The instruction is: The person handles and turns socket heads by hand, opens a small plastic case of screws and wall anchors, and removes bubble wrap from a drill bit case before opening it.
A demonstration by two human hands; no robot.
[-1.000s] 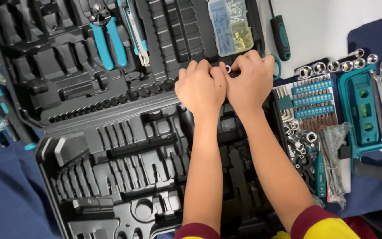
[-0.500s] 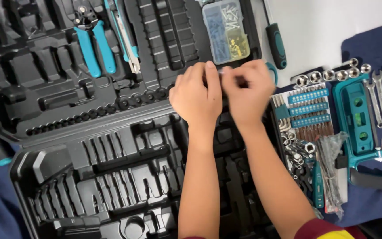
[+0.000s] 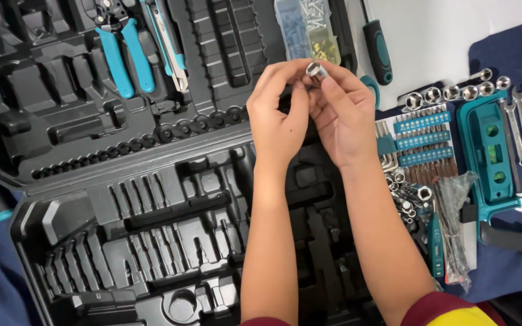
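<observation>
- Both hands met above the open black tool case; the left hand and right hand pinched a small silver socket between their fingertips, raised clear of the tray, probably to read its size.
- Teal pliers sat in moulded slots far left.
- More sockets lay in a row on the blue cloth at right, beside a teal level.
</observation>
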